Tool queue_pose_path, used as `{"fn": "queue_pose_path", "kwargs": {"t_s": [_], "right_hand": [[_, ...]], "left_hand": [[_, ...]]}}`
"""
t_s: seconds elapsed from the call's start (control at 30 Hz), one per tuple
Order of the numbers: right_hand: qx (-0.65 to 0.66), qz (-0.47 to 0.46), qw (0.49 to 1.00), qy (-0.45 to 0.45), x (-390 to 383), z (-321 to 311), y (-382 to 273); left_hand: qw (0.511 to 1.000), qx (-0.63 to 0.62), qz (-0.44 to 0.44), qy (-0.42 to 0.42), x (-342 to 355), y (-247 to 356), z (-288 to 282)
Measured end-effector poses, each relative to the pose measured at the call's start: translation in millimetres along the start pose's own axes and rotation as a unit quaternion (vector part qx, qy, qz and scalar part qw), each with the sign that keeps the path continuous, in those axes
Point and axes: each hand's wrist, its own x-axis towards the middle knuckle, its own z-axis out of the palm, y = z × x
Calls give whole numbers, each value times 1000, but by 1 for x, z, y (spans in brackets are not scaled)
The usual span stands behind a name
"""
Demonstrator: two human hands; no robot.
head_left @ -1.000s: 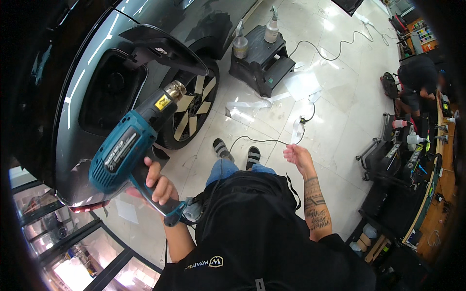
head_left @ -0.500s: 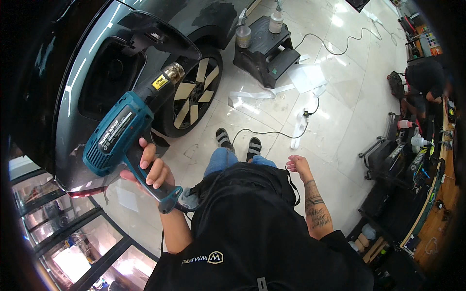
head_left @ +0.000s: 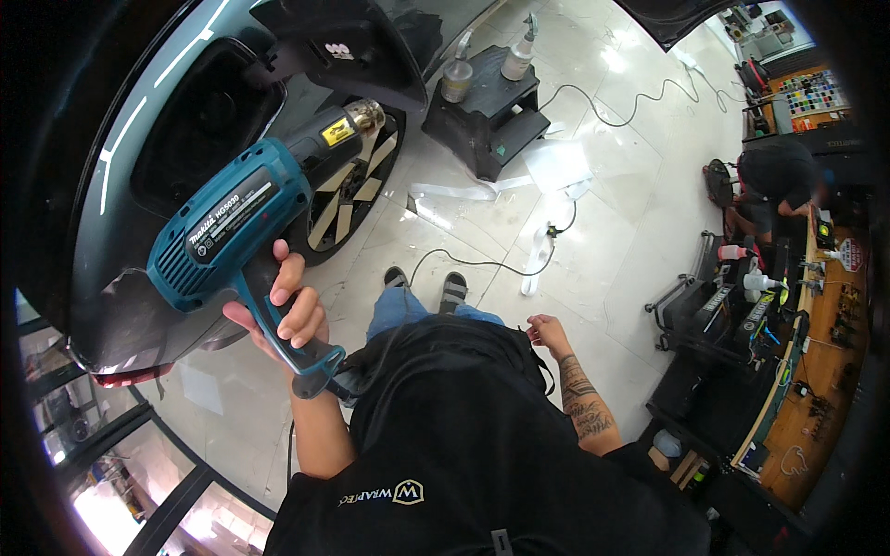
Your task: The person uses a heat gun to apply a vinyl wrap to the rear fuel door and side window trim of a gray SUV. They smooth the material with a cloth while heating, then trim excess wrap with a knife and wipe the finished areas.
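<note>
My left hand [head_left: 295, 301] is wrapped round the handle of a teal and black heat gun [head_left: 232, 222]. Its metal nozzle points up and to the right, in front of the wheel [head_left: 357, 185] of a dark grey car [head_left: 102, 296]. Behind the gun, the car's filler flap [head_left: 343, 56] stands swung out from a black recess [head_left: 199, 120] in the body. The gun appears apart from the bodywork. My right hand [head_left: 549, 335] hangs beside my right hip, its fingers loosely bent and apart, with nothing visible in it.
A black step stool [head_left: 487, 111] bears two spray bottles [head_left: 519, 57]. White sheets [head_left: 556, 167] and a black cable [head_left: 482, 264] lie on the tiled floor. At right, a person [head_left: 779, 176] bends near a long workbench [head_left: 834, 398], beside a dark cart [head_left: 714, 296].
The heat gun has tipped flatter and appears larger in view. The flap shows more of its inner face. The floor scene has shifted left with my head, and my right fingers are more bent.
</note>
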Motion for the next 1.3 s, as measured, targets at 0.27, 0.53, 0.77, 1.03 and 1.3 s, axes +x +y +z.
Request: {"fn": "queue_pose_path", "kwargs": {"t_s": [0.27, 0.53, 0.77, 1.03, 1.3], "right_hand": [[-45, 31, 998, 36, -28, 23, 38], [-36, 39, 997, 56, -39, 59, 13], [-44, 17, 998, 38, -25, 72, -11], [-71, 15, 997, 29, -4, 52, -42], [-91, 41, 995, 25, 10, 25, -64]], "left_hand": [[996, 24, -87, 9, 19, 34, -13], [987, 62, -147, 19, 29, 63, -14], [984, 76, -160, 13, 35, 72, -20], [981, 112, -149, 46, 35, 69, -26], [980, 127, -134, 76, 32, 55, -30]]}}
